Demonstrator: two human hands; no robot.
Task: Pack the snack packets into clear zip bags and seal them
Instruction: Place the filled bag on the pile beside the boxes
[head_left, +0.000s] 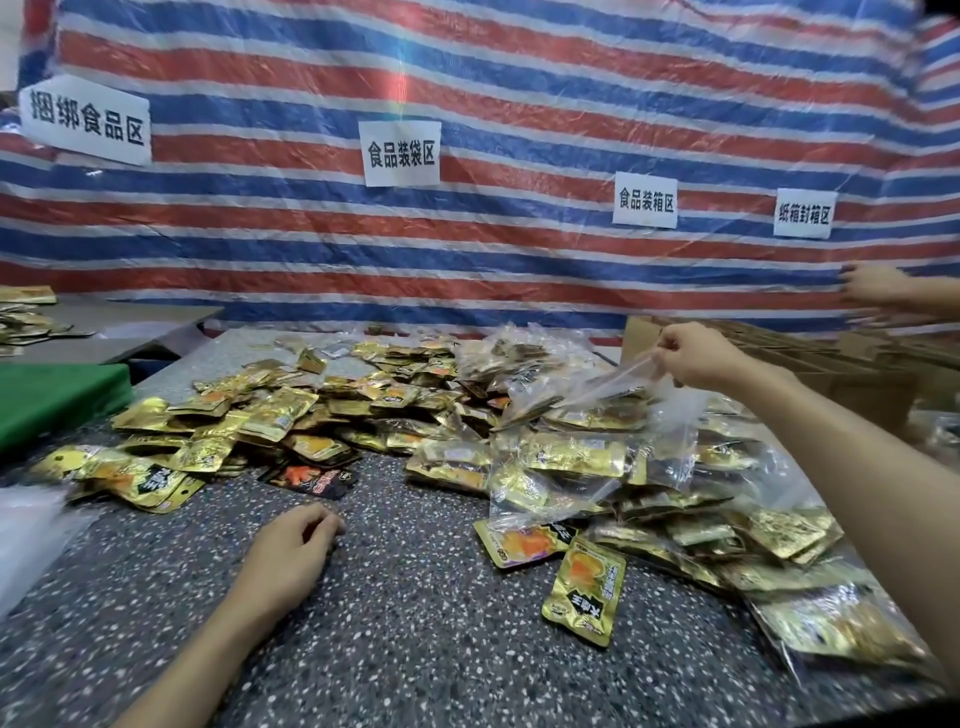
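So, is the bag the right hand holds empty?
No: gold packets show through the clear zip bag hanging from the right hand.

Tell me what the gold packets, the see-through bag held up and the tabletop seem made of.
Gold packets: probably metallised foil film, shiny and crinkled with bright glints. Clear zip bag in the right hand: thin soft plastic, transparent, wrinkled, sagging. Tabletop: dark with pale speckles, like terrazzo stone or an imitation; cannot tell which.

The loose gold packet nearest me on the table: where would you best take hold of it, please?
Pinch the gold packet by its lower sealed edge, coming from the near side: it lies flat, and only that end is clear of the other packets.
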